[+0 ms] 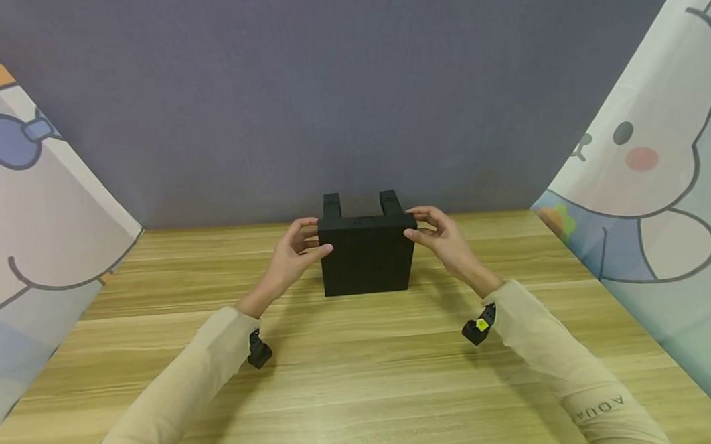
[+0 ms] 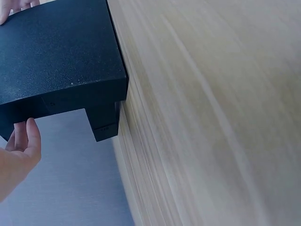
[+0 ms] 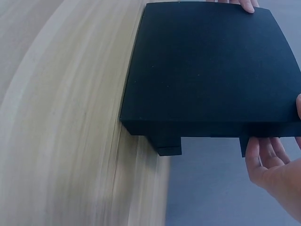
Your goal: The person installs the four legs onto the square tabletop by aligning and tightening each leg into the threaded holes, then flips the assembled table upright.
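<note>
A small black stand (image 1: 366, 258) with short block-like legs (image 1: 391, 202) is tipped on edge near the back of the table, its flat panel facing me and its legs pointing at the back wall. My left hand (image 1: 291, 255) grips its upper left corner, thumb on the panel and fingers round the side. At the upper right corner, my right hand (image 1: 447, 244) holds it the same way. In the left wrist view the left fingertips (image 2: 33, 134) press behind the panel's side edge. The right wrist view shows the right fingers (image 3: 265, 153) there likewise, near a leg.
The wood-grain table (image 1: 351, 370) meets a grey wall (image 1: 349, 101) just behind the stand. Panels with cartoon prints (image 1: 637, 187) flank both sides. A small black device (image 1: 258, 350) hangs at the left wrist, another (image 1: 478, 325) at the right.
</note>
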Available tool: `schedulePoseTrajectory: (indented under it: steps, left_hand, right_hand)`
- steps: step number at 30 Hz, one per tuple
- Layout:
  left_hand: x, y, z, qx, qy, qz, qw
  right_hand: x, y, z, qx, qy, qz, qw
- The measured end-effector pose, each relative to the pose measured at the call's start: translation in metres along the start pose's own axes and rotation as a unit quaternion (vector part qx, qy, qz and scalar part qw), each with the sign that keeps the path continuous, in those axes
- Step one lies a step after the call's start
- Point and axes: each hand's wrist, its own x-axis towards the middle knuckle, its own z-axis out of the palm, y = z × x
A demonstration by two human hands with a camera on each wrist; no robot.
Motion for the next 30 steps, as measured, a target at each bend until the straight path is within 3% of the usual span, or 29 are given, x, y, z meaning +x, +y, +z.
schedulePoseTrajectory:
  steps: [5, 15, 25, 30]
  left_hand:
    - [0.001, 0.000, -0.001, 0.001, -0.003, -0.003, 1.0000]
    - [-0.005, -0.007, -0.001, 0.004, -0.018, -0.024, 0.9995]
    - [-0.008, -0.014, 0.000, -0.012, -0.026, -0.044, 0.9986]
    - [-0.010, -0.009, 0.002, -0.016, -0.023, -0.050, 0.9984]
  right_hand:
    - [0.000, 0.001, -0.001, -0.004, 0.000, 0.004, 1.000]
    - [-0.010, 0.012, 0.000, -0.021, -0.020, 0.070, 0.997]
    - [-0.018, 0.023, 0.003, -0.048, -0.021, 0.052, 0.997]
    - [-0.019, 0.024, 0.005, -0.057, -0.015, 0.051, 0.997]
